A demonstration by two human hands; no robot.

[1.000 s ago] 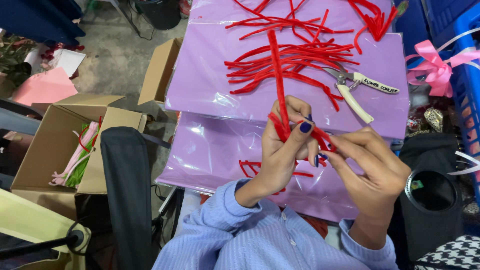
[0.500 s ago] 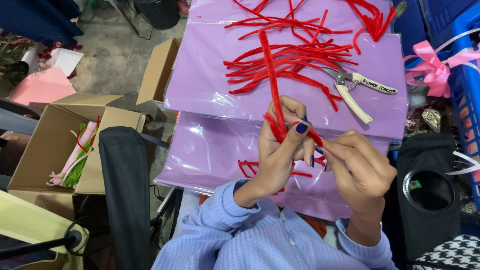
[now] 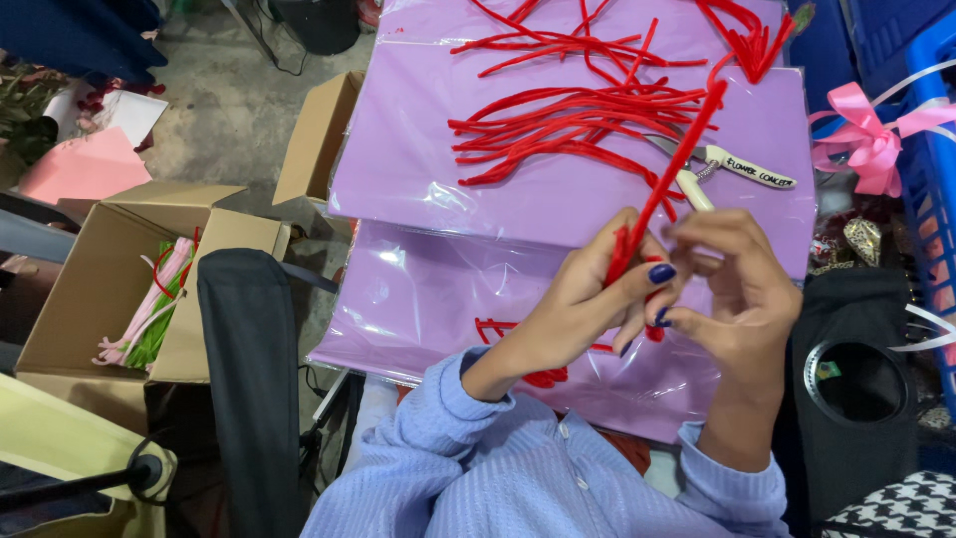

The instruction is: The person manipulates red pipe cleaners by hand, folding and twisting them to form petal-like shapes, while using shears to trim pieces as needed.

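My left hand point(image 3: 588, 294) pinches a long red pipe cleaner point(image 3: 672, 169) near its lower end; the stem slants up to the right. My right hand point(image 3: 737, 284) is curled against the same lower end, fingertips touching the left hand's. Both hands hover over a purple sheet in clear wrap point(image 3: 418, 299). A heap of loose red pipe cleaners point(image 3: 568, 125) lies on a second purple sheet point(image 3: 418, 169) farther away. White-handled pliers point(image 3: 727, 169) lie just beyond my right hand, partly hidden by the stem. Short bent red pieces point(image 3: 498, 329) rest under my left wrist.
An open cardboard box point(image 3: 70, 289) at left holds pink and green pipe cleaners point(image 3: 149, 314). A black chair back point(image 3: 249, 379) stands beside my left arm. A pink ribbon bow point(image 3: 866, 134) and a blue crate point(image 3: 931, 189) sit at right, above a black round bin point(image 3: 856, 379).
The red pipe cleaner has swung from pointing up-left to slanting up-right. My right hand has moved up and closed in on the left hand's fingertips.
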